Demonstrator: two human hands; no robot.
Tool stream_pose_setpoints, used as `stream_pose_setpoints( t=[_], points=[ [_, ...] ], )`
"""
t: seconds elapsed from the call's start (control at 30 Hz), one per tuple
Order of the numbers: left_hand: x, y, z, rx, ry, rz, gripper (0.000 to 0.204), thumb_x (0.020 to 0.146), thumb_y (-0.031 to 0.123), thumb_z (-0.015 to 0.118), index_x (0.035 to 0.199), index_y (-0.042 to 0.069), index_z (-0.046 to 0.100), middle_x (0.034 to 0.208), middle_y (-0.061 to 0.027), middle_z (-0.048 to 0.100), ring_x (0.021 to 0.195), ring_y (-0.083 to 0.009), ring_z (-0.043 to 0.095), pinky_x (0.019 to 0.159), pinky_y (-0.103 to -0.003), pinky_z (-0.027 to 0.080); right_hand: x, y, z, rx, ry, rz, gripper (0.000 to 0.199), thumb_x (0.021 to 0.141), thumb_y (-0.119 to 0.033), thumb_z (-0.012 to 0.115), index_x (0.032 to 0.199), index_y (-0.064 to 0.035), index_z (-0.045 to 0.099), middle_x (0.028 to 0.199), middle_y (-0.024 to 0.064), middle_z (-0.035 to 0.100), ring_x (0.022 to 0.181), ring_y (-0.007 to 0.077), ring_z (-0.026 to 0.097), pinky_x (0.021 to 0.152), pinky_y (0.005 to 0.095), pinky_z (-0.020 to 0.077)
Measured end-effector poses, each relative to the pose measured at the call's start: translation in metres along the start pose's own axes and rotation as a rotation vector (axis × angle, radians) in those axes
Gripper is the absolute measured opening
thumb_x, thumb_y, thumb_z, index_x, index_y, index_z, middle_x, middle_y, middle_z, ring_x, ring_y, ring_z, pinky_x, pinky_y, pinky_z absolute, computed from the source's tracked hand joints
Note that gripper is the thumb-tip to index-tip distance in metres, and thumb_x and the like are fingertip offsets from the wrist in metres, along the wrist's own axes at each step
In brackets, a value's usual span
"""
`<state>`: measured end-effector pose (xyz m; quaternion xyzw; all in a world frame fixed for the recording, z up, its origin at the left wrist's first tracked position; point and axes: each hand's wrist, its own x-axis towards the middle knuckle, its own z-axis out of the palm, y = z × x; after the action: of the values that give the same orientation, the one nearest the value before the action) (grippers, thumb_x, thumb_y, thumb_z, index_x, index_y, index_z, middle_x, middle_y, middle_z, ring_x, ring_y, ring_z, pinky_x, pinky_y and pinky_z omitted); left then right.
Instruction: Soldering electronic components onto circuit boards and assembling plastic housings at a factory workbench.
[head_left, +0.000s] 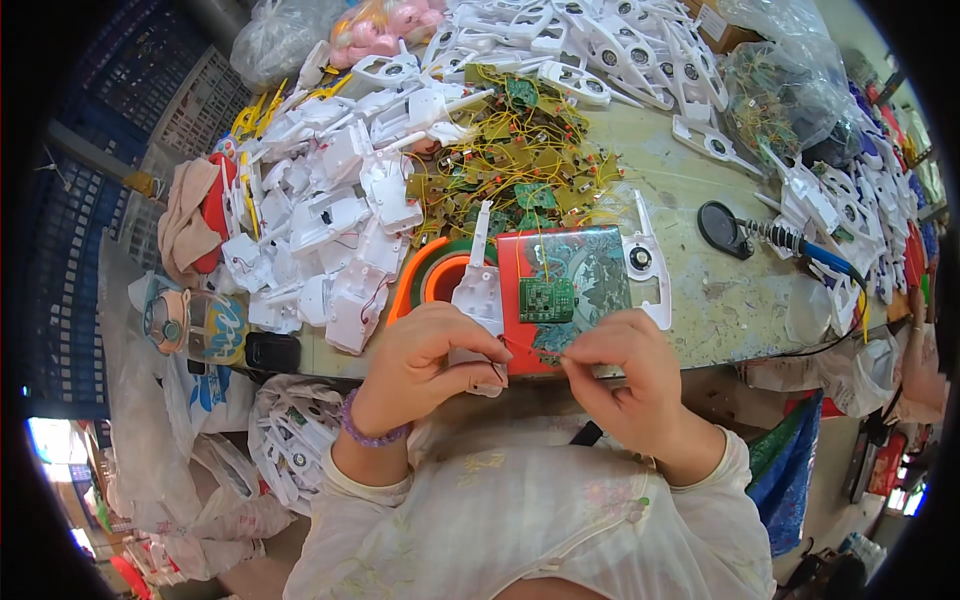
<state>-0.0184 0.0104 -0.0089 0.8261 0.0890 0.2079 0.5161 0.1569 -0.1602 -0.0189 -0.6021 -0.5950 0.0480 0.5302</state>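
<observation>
Thumb and fingers of my left hand (425, 360) are pinched on a thin wire, next to a white plastic housing (480, 293) with a long stem. My right hand (635, 372) is closed in a pinch over the near edge of a red box with a patterned top (512, 290); what its fingertips hold is too small to make out. Between and beyond my hands, a green circuit board (546, 300) lies on the box, with yellow wire running from its far side. To the right of the box is a white frame with a round dark speaker (640, 262).
An orange tape roll (408, 278) sits left of the housing. White housings (335, 225) and wired circuit boards (500, 165) are heaped beyond. At right, a blue-handled soldering iron (825, 258) rests in its stand (722, 230). A drink bottle (215, 325) stands at the left edge.
</observation>
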Motion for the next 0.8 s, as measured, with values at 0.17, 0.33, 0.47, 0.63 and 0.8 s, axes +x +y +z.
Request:
stream_pose_setpoints(
  t=[0.17,0.33,0.47,0.63,0.8],
  points=[
    [0.003,-0.004,0.004,-0.112,0.105,-0.005,0.015,0.075,0.005,0.078,0.089,0.007,0.073,0.085,-0.0012,0.072,0.081,-0.0168,0.066,0.073,-0.033,0.046,-0.012,-0.001,0.000,-0.142,-0.150,-0.280,0.025,0.069,-0.006,0.072,0.093,-0.0091,0.065,0.097,0.0044,0.067,0.090,0.0234,0.060,0.080,0.0388,0.0489],
    [0.012,-0.005,0.007,0.206,0.072,0.173,0.015,0.075,0.004,0.076,0.090,0.007,0.074,0.085,-0.0034,0.072,0.080,-0.0182,0.065,0.073,-0.032,0.047,-0.014,0.000,0.009,-0.240,-0.229,-0.462,0.024,0.070,-0.015,0.067,0.092,-0.0075,0.064,0.098,0.0037,0.064,0.092,0.0209,0.058,0.083,0.0368,0.0486],
    [0.011,-0.004,0.013,0.268,0.117,0.102,0.015,0.075,0.005,0.076,0.090,0.007,0.074,0.083,-0.0039,0.070,0.079,-0.0193,0.064,0.074,-0.033,0.047,-0.015,-0.001,0.012,-0.271,-0.233,-0.476,0.026,0.069,-0.015,0.068,0.094,-0.0079,0.064,0.097,0.0028,0.064,0.091,0.0207,0.058,0.083,0.0369,0.0489],
    [0.009,-0.003,0.018,0.161,0.200,-0.062,0.013,0.077,0.006,0.076,0.090,0.006,0.072,0.090,-0.0060,0.070,0.085,-0.0215,0.064,0.078,-0.035,0.048,-0.017,0.000,0.012,-0.270,-0.258,-0.455,0.030,0.069,-0.014,0.070,0.098,-0.0092,0.067,0.101,0.0020,0.066,0.090,0.0207,0.059,0.083,0.0381,0.0489],
    [0.019,-0.006,0.022,0.179,0.271,0.062,0.010,0.078,0.006,0.075,0.086,0.004,0.068,0.104,-0.0083,0.070,0.095,-0.0247,0.064,0.084,-0.036,0.049,-0.014,-0.001,0.014,-0.204,-0.145,-0.411,0.025,0.071,-0.013,0.072,0.094,-0.0061,0.065,0.100,0.0053,0.065,0.092,0.0227,0.060,0.081,0.0383,0.0504]
  ],
)
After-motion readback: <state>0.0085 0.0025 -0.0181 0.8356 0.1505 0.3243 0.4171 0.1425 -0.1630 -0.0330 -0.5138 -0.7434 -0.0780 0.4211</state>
